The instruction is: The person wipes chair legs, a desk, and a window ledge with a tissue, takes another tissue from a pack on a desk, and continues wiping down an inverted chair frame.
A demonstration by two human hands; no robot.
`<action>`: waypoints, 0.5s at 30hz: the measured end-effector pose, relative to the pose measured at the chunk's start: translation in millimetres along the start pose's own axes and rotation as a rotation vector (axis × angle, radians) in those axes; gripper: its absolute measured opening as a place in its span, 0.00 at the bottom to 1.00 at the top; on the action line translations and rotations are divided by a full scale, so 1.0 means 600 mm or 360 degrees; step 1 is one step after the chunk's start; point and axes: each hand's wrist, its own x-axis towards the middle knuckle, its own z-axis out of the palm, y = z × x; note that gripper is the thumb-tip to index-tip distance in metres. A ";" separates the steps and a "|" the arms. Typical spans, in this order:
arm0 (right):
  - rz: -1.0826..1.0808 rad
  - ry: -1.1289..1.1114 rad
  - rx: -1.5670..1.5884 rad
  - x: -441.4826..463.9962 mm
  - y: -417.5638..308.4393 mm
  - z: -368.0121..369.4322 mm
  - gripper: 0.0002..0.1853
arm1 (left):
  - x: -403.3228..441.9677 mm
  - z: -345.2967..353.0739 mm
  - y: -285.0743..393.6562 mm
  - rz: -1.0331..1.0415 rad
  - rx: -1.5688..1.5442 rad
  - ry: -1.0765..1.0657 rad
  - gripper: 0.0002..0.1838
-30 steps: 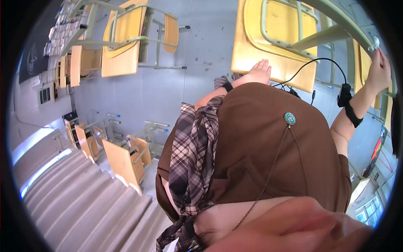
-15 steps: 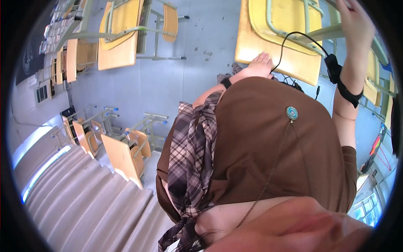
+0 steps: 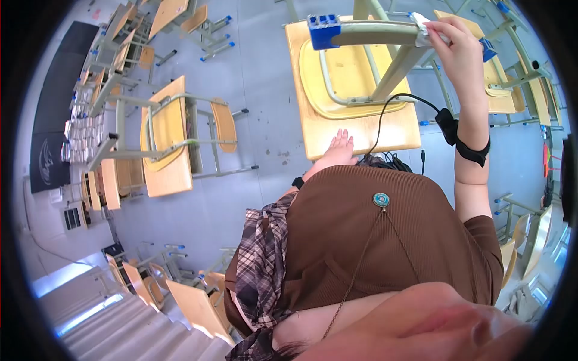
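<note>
White wad (image 3: 422, 30): lies against the metal bar (image 3: 378, 33) of an upturned chair (image 3: 310, 78), near where the slanting leg (image 3: 394, 72) meets it, well above the worktop (image 3: 397, 137). On my feed the right hand (image 3: 460, 47) has it in a narrow pinch, thumb against fingers.

Risks, my judgement:
1. Only a small part is gripped; dragged over an edge, the wad could tear or slip free.
2. A sideways push this high could rock or slide the chair, since I see neither of the hands bracing its frame.
3. The black cable (image 3: 411, 95) loops from the wrist box (image 3: 447, 125) across the front of the chair; a longer reach could snag it.

Orientation: wad too crumpled for me to fix a long axis; one corner points up and leftward, away from the hand. The bar's axis is clear, running crosswise, blue end cap (image 3: 325, 31) to the left.

Outward: left hand (image 3: 338, 150) lies flat at the worktop's near edge, fingers slightly spread; I see nothing in it. Cable bundle (image 3: 394, 163) just beside that edge. Well apart, leftward: a second upturned chair (image 3: 165, 129) on its own desk.
</note>
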 end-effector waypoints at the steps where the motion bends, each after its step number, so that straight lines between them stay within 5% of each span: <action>1: 0.0032 0.0048 -0.0050 -0.004 0.015 -0.010 0.08 | 0.000 -0.002 0.003 0.0011 0.0014 -0.0014 0.39; 7: 0.0286 0.0216 -0.0183 -0.015 0.098 -0.053 0.08 | 0.001 -0.006 0.013 0.0031 0.0003 -0.0047 0.39; 15: -0.0054 0.0188 -0.0095 -0.003 0.006 0.001 0.06 | 0.005 -0.015 0.011 0.0049 -0.0022 -0.0095 0.39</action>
